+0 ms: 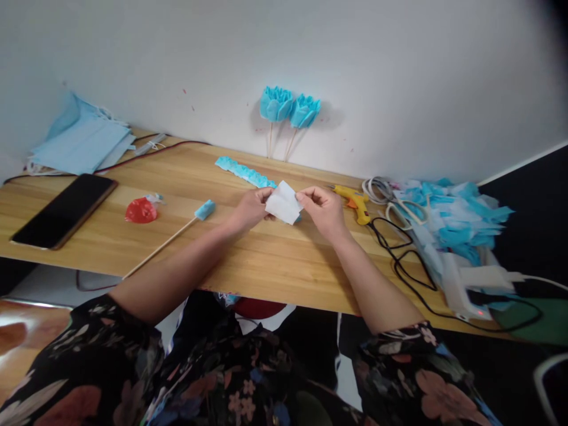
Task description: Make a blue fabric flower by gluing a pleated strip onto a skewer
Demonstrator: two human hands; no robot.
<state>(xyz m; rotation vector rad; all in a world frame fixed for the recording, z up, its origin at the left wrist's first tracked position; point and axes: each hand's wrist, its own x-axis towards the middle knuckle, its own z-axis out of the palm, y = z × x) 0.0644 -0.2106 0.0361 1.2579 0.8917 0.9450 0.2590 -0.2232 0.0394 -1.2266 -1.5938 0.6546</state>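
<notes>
A small white square of fabric (284,203) is stretched between my two hands above the table. My left hand (255,207) pinches its left edge, and my right hand (323,208) pinches the right edge. A bit of blue shows under its lower right corner. Just behind lies a row of blue folded petals (244,173). Left of my left forearm, a thin wooden stick (162,245) with a blue rolled tip (205,209) rests on the table. Two blue fabric flowers (276,105) on sticks lean against the wall.
To the right are a yellow glue gun (355,200), scissors (406,213), a heap of blue and white scraps (461,216) and a white power strip (459,290) with a looping black cable. On the left sit a phone (66,210), a red packet (141,210) and blue masks (84,142).
</notes>
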